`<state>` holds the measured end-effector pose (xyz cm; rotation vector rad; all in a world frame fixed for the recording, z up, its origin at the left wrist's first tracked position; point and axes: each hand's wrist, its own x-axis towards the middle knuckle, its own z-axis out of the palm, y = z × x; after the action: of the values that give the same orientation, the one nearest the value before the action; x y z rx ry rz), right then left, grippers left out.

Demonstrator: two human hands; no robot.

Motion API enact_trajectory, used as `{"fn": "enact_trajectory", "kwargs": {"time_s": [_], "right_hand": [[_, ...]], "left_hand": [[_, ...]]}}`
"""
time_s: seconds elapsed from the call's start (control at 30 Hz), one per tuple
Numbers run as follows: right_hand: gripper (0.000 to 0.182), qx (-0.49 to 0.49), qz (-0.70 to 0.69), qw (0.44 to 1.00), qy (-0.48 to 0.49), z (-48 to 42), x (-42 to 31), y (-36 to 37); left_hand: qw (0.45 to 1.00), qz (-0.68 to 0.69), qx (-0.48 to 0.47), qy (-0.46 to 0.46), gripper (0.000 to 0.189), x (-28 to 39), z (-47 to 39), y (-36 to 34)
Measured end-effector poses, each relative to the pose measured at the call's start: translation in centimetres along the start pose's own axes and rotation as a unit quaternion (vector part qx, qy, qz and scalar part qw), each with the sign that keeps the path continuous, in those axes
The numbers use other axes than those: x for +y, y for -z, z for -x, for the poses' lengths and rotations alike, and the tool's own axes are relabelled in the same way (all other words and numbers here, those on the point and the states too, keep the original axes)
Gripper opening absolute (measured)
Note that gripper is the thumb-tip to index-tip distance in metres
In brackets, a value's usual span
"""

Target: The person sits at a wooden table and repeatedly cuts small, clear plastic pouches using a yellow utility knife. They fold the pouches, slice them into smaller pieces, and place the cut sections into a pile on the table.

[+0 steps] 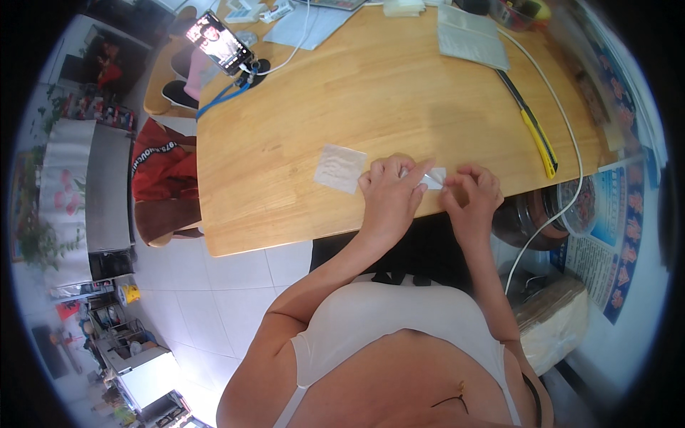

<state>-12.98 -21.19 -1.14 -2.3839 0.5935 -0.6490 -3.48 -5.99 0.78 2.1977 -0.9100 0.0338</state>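
Note:
Near the front edge of the wooden table (289, 115), both my hands are at a small white sheet with a clear film (436, 175). My left hand (390, 190) rests over its left part, fingers bent, and hides much of it. At its right end, the thumb and forefinger of my right hand (473, 195) pinch a corner of the film. Whether the film is a layer of the sheet or a separate piece, I cannot tell. A square translucent film packet (340, 168) lies flat on the table, just left of my left hand.
A yellow utility knife (538, 139) lies at the right, its far end by a stack of clear sleeves (472, 37). A white cable (556, 99) runs down the right side. A lit phone (219, 43) stands at the back left. A red cloth (163, 160) covers a chair.

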Motion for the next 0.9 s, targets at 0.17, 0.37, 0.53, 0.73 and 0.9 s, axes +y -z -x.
{"fn": "enact_trajectory", "kwargs": {"time_s": [0.17,0.37,0.53,0.73,0.9], "right_hand": [[0.014,0.002,0.011,1.0,0.016,0.0,0.2,0.3],[0.024,0.078,0.09,0.991,0.066,-3.7,6.1,3.8],[0.04,0.177,0.288,0.936,0.093,-9.5,11.5,8.0],[0.044,0.078,0.206,0.975,0.03,-11.0,15.2,9.2],[0.043,0.035,0.191,0.981,0.016,-8.9,14.2,10.6]], "left_hand": [[1.0,0.012,0.006,0.0,0.026,-0.4,0.1,-0.3],[1.0,0.019,0.011,0.004,0.021,-0.5,0.1,-0.4],[0.999,0.027,0.021,-0.009,0.022,-0.3,0.1,-0.5],[1.0,0.023,0.013,-0.007,0.023,-0.5,0.1,-0.4],[1.0,0.015,0.008,-0.012,0.024,-0.7,0.1,-0.4]]}}
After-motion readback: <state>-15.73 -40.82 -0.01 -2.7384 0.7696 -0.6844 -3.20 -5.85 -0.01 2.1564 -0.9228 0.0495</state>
